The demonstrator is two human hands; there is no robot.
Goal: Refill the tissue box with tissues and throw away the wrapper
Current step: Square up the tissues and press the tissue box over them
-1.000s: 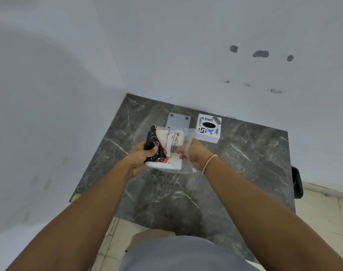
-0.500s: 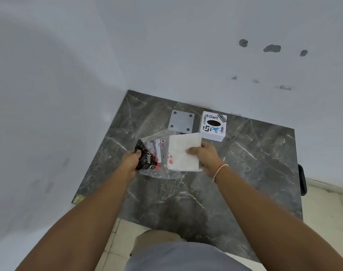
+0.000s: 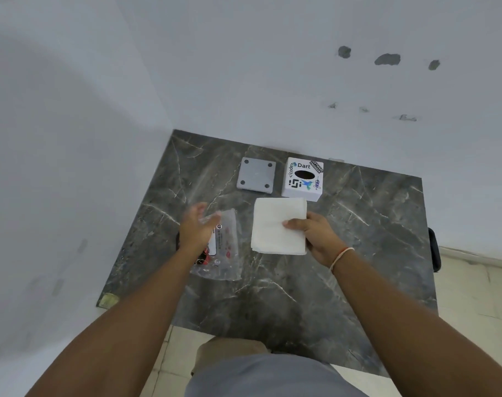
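Observation:
A white stack of folded tissues (image 3: 275,224) is held over the table by my right hand (image 3: 315,234), thumb on top at its right edge. The clear plastic wrapper (image 3: 224,247) with red and black print lies flat on the dark marble table (image 3: 358,239), left of the stack. My left hand (image 3: 196,227) hovers over the wrapper's left part with fingers spread, blurred by motion. The white tissue box (image 3: 303,179) with stickers and a dark oval slot stands at the table's far side, just beyond the tissues. Its grey square base plate (image 3: 256,175) lies to the box's left.
White walls close in the table on the left and at the back. A black object (image 3: 433,249) sticks out past the table's right edge. Pale floor tiles (image 3: 473,296) show on the right and below the near edge, by my lap.
The tissue stack has come fully out of the wrapper and moved right in my right hand. My left hand has let go of the wrapper, which now lies on the table.

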